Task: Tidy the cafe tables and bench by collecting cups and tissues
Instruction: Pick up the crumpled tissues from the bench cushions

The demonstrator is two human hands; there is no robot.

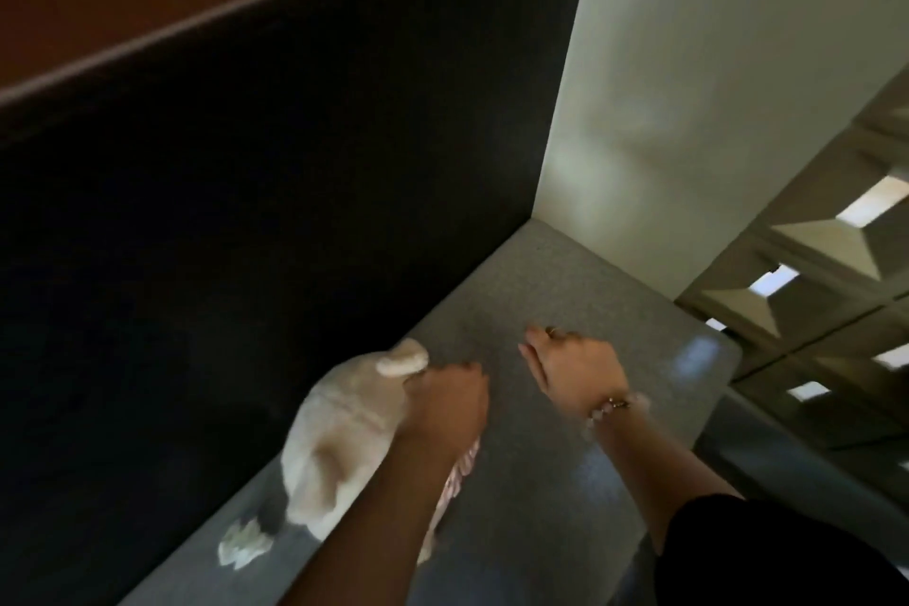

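**Left hand clamped on a cream bundle at the tabletop's left edge; right hand empty**

The left hand has its fingers curled tight around the top of a cream bundle, rounded and soft-looking. Motion blur hides what the bundle is. It sits over the left edge of the grey speckled tabletop, close against the dark upright panel that runs along that side. A crumpled white tissue is at the bundle's near end, by the same left edge. I cannot tell whether it lies on the surface or hangs from the bundle. A strip of something pinkish shows beneath the left forearm, too smeared to name.

The right hand hovers over the middle of the tabletop, a little apart from the left hand. Its fingers are straight and close together, pointing toward the far edge, and hold nothing. It wears a ring on one finger and a beaded bracelet at the wrist.

A cream wall closes the far edge. A patterned block screen stands past the rounded right corner.
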